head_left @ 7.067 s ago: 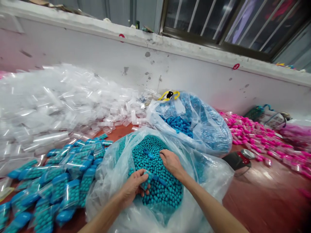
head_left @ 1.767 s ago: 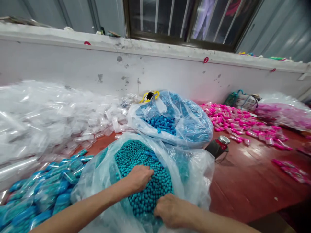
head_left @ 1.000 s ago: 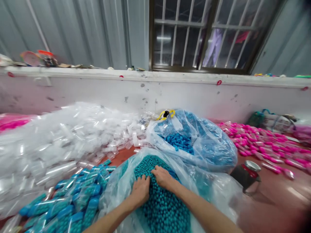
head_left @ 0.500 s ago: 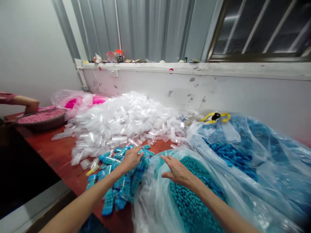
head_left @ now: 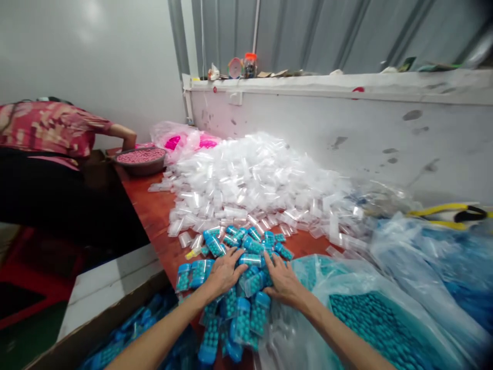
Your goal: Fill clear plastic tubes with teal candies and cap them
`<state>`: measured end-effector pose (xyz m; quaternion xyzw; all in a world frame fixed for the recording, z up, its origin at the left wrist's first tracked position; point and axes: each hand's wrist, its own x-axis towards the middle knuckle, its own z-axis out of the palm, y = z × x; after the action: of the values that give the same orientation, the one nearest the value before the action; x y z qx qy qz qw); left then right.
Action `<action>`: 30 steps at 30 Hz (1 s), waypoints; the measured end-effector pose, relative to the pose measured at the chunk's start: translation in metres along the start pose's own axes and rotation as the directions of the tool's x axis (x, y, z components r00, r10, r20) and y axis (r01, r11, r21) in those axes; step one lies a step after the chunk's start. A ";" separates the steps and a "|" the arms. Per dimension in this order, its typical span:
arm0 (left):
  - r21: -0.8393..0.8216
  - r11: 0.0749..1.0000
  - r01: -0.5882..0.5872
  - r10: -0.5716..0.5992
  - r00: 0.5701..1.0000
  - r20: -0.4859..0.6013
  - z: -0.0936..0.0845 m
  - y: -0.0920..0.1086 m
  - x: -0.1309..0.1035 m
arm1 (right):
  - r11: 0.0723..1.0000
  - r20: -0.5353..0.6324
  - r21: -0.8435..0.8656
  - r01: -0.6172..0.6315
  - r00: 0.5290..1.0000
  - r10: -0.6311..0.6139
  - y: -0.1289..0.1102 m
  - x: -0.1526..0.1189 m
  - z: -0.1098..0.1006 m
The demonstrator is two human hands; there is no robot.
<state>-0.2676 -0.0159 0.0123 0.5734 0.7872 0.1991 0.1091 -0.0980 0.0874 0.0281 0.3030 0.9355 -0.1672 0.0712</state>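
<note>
Both hands rest on a pile of small clear containers [head_left: 242,313] with blue caps and teal beads inside. My left hand [head_left: 225,270] lies on the pile's left part, fingers spread. On the right side of the pile is my right hand [head_left: 283,277], its fingers also apart, touching containers. A few containers lie between the two hands. Right of them, a plastic bag [head_left: 319,272] holds loose teal beads [head_left: 385,324]. Behind the pile, a large heap of empty clear containers [head_left: 258,180] covers much of the red table [head_left: 154,221].
A cardboard box [head_left: 57,349] with filled blue-capped containers stands at the lower left. Another person [head_left: 57,126] leans over a bowl [head_left: 144,167] of pink beads. A bag of blue pieces [head_left: 416,252] and a yellow-handled item [head_left: 442,209] are at the right.
The view has swung left, bringing the other person and the cardboard box into sight. My right hand has moved from over the bead bag onto the filled containers, nearer my left hand.
</note>
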 end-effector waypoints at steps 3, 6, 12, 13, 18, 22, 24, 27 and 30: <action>0.006 1.000 0.004 -0.004 1.000 -0.030 -0.005 -0.006 -0.022 | 0.999 -0.007 -0.054 -0.002 1.000 0.001 -0.019 -0.004 0.008; 0.003 0.999 0.044 -0.043 0.994 -0.096 -0.008 -0.017 -0.048 | 0.998 0.008 -0.062 -0.007 1.000 0.007 -0.041 -0.008 0.018; -0.021 0.994 0.111 -0.113 0.979 -0.172 -0.013 -0.046 -0.103 | 0.999 0.027 0.032 0.022 0.999 -0.023 -0.083 -0.013 0.047; -0.022 0.993 0.116 -0.118 0.977 -0.180 -0.015 -0.051 -0.112 | 0.997 0.019 0.063 0.046 0.999 -0.047 -0.090 -0.014 0.054; 0.025 0.962 0.272 -0.247 0.906 -0.343 -0.030 -0.071 -0.148 | 0.945 0.055 0.218 0.243 0.964 -0.261 -0.125 -0.021 0.074; 0.065 0.954 0.292 -0.227 0.848 -0.479 -0.045 -0.075 -0.137 | 0.845 -0.067 0.272 0.461 0.885 -0.461 -0.115 -0.012 0.044; 0.024 0.988 0.150 -0.121 0.871 -0.476 -0.050 -0.068 -0.109 | 0.904 -0.188 0.212 0.371 0.923 -0.335 -0.088 0.004 0.019; -0.050 0.997 -0.065 0.042 0.931 -0.362 -0.048 -0.046 -0.047 | 0.995 -0.278 0.092 -0.030 0.959 0.055 -0.031 0.035 -0.011; -0.057 0.975 -0.213 0.198 0.960 -0.197 -0.031 -0.016 0.018 | 0.951 -0.186 0.084 -0.297 0.933 0.308 0.019 0.056 -0.020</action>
<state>-0.2989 -0.0091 0.0339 0.6258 0.7218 0.2935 0.0344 -0.1324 0.1393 0.0284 0.4602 0.8753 -0.1489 -0.0053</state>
